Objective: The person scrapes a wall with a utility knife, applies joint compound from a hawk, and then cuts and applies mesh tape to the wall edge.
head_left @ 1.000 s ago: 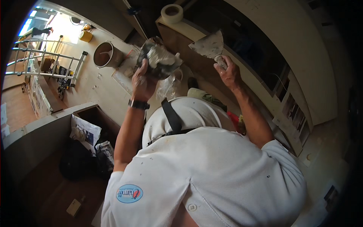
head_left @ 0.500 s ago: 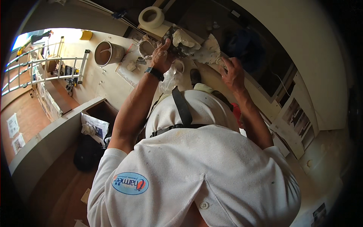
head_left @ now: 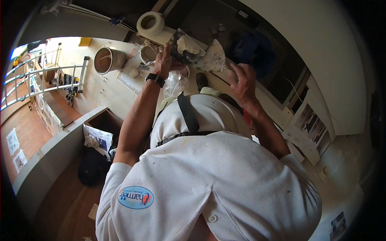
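My left hand (head_left: pixel 162 63) is closed around the near edge of a dark, smeared metal plate (head_left: pixel 178 56), thumb up. A thick lump of off-white putty (head_left: pixel 189 45) lies on that plate. Just to its right is a flat, fan-shaped piece coated in white putty (head_left: pixel 213 57), which looks like a putty knife blade; what supports it is hard to make out. My right hand (head_left: pixel 243 82) is slightly right of this piece and apart from it, fingers loosely bent, somewhat blurred, with nothing visible in them.
A roll of white tape (head_left: pixel 150 24) sits on a board beyond my left hand. To the left are a putty-smeared tub (head_left: pixel 148 54), a bucket (head_left: pixel 109 60) and a metal ladder (head_left: pixel 48 82). Clear plastic (head_left: pixel 175 83) hangs below the plate. A dark glossy panel (head_left: pixel 265 48) is at right.
My right hand has come away from the near end of the putty-coated piece. The left hand still holds the plate; the whole view has shifted a little.
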`<state>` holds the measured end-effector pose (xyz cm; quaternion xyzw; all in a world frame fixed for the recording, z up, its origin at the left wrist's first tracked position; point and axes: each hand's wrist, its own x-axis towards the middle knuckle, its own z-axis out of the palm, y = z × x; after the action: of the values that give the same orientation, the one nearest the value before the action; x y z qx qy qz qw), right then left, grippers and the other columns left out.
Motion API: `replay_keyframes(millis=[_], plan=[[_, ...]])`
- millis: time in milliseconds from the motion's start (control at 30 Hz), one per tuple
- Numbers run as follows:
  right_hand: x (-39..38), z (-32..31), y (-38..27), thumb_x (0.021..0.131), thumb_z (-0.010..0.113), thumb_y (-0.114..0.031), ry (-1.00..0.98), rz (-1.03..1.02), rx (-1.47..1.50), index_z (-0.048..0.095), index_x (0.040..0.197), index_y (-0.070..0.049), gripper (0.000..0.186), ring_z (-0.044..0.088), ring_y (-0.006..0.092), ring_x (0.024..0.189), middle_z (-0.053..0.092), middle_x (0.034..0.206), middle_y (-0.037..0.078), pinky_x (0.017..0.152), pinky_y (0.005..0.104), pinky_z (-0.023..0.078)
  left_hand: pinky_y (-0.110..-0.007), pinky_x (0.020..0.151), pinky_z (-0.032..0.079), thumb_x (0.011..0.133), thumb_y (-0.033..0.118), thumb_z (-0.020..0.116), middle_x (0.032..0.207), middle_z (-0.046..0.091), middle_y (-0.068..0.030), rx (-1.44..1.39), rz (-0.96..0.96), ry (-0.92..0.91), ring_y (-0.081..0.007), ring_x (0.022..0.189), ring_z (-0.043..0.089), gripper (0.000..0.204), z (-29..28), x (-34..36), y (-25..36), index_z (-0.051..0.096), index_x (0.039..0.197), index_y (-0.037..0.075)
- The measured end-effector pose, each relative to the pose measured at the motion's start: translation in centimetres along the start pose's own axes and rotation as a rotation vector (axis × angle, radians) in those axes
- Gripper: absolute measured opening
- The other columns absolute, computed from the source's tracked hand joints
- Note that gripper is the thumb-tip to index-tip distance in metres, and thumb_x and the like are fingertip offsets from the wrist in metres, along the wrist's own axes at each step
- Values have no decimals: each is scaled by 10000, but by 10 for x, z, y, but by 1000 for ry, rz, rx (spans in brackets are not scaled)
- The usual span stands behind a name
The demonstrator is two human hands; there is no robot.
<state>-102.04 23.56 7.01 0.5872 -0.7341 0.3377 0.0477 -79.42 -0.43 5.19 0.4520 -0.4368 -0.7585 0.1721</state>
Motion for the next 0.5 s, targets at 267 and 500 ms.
replay_keyframes(millis=[267,500], plan=[[35,3,145,894,613,-128,-82,653,5,707,1100,-1,260,648,382,1097,681,1161,228,957,447,501,-464,900,584,986,531,556,1223,606,-302,-148,55,-161,-412,1080,669,783,-15,-7,-17,395,1387,-121],[37,88,241,947,544,-218,-767,474,-398,572,1351,-6,456,581,371,1244,557,1389,235,1052,436,464,-368,722,606,976,274,643,915,682,-124,-92,23,101,-273,818,720,316,-70,-46,-53,622,1108,-12]])
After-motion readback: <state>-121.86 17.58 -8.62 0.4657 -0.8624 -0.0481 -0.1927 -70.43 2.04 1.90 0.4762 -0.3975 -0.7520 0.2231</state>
